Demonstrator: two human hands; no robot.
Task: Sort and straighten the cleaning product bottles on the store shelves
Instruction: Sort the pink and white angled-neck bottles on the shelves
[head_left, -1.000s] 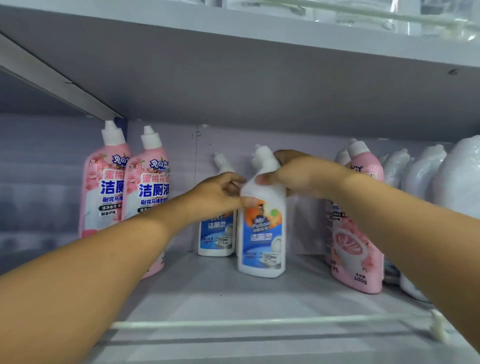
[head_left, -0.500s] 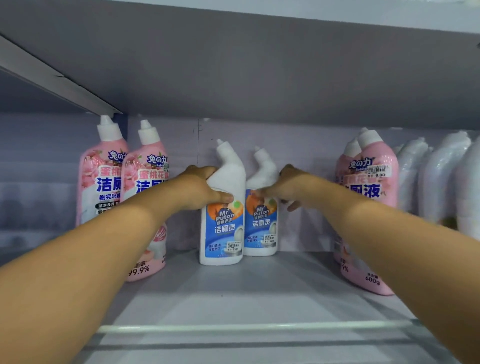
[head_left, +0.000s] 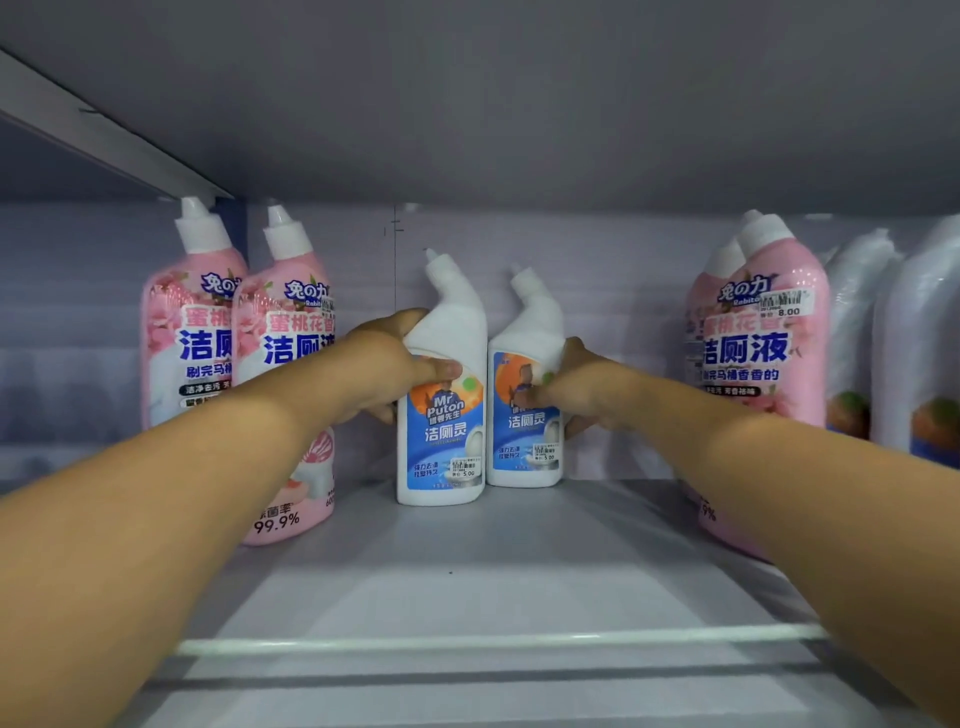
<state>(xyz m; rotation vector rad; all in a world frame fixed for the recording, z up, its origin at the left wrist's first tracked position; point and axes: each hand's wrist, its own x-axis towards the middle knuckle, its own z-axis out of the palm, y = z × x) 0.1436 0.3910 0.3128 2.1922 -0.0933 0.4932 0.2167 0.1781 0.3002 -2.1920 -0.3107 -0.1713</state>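
Your left hand (head_left: 387, 371) grasps the nearer white bottle (head_left: 442, 415), your right hand (head_left: 569, 387) grasps the farther white bottle (head_left: 525, 405) touching it at 3 o'clock. Both stand upright on the shelf (head_left: 478, 577) between pink bottles (head_left: 283, 374) at 9 and 3 o'clock.

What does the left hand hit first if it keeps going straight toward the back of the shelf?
The left hand already grips the nearer white bottle. Pushed straight on, bottle and hand would likely meet the shelf's back wall next; depth behind is unclear.
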